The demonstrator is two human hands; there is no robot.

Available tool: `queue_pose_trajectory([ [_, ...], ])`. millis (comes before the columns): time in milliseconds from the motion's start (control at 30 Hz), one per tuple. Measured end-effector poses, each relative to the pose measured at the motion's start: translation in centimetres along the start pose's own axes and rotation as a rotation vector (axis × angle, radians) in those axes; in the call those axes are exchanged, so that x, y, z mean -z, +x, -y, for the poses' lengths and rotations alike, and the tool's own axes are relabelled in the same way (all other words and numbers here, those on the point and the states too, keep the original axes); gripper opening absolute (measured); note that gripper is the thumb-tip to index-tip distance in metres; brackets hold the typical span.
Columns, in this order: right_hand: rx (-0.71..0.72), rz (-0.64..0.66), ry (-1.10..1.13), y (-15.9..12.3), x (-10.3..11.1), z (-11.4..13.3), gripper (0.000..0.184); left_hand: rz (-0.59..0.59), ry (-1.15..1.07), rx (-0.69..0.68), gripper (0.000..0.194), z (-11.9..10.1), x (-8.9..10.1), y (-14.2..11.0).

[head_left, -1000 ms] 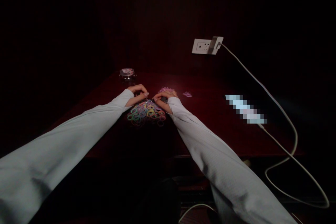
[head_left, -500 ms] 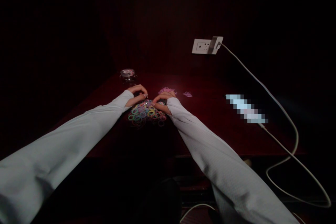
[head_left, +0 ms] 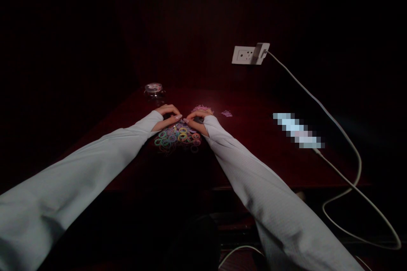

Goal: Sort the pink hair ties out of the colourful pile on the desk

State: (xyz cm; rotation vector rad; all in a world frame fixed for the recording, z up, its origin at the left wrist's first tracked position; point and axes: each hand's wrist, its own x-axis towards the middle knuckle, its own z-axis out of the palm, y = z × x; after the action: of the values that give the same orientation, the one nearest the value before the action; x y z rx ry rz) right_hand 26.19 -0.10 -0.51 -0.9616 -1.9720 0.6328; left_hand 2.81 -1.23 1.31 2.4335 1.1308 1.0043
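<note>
Wall [head_left: 197, 25]: It is dark and reddish, and it stands behind everything.
Table [head_left: 248, 127]: Its top is dark red, with the front edge below the two forearms.
Sleeves: The left sleeve [head_left: 92, 165] and the right sleeve [head_left: 254, 182], both pale grey, come in from the lower corners and approach each other over the table.
White cable [head_left: 360, 165]: It goes from the charger [head_left: 262, 51] down the right side, makes a loop, and returns to the pixelated object [head_left: 295, 130], which lies on the table at the right.
Coloured rings [head_left: 173, 138]: They lie in a loose heap on the table, between the two wrists and partly under the hands; one sees green, yellow, orange, blue and purple.
Wall socket [head_left: 243, 55]: It is white, and the charger sits in its right part.
Left hand [head_left: 163, 111]: It is bent above the far side of the heap, thumb and fingers close; whether it grips something, one cannot tell.
Right hand [head_left: 200, 114]: Its fingertips are just beside those of the left; its grip also cannot be told.
Round container [head_left: 154, 89]: It stands beyond the left hand.
Pink pile [head_left: 203, 108]: It lies just behind the right hand.
Small pink pile [head_left: 227, 113]: It lies apart, to the right.
</note>
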Motion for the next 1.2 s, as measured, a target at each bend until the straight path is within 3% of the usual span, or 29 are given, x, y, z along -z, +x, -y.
queue_pose_trajectory([
  [133,-0.015,-0.013,-0.021,-0.2,0.2,0.3,0.020,0.018,0.024,-0.001,0.043,-0.4,0.0,0.0],
  [267,-0.051,-0.105,-0.099,0.6,1.2,-0.8,0.019,-0.017,0.012,-0.032,0.039,-0.3,-0.1,0.0],
  [367,-0.156,-0.207,-0.218,0.8,4.0,-2.3,0.016,-0.020,0.012,-0.036,0.034,-0.2,-0.1,-0.1],
  [500,-0.442,-0.439,-0.463,0.0,8.5,-4.1,0.021,0.023,0.060,-0.099,0.033,-0.5,0.2,-0.3],
  [600,-0.565,-0.481,-0.565,-0.6,10.0,-4.4,0.026,0.067,0.075,-0.163,0.035,-0.4,0.4,-0.4],
  [833,-0.536,-0.360,-0.642,-0.6,9.4,-4.1,0.018,0.111,0.093,-0.167,0.039,1.0,0.4,-0.4],
  [1100,-0.648,-0.522,-0.532,-0.3,9.0,-4.4,0.032,0.109,0.066,-0.144,0.047,0.0,0.5,-0.5],
  [1200,-0.574,-0.533,-0.506,-0.2,8.4,-4.1,0.031,0.094,0.050,-0.125,0.045,-0.4,0.5,-0.5],
])
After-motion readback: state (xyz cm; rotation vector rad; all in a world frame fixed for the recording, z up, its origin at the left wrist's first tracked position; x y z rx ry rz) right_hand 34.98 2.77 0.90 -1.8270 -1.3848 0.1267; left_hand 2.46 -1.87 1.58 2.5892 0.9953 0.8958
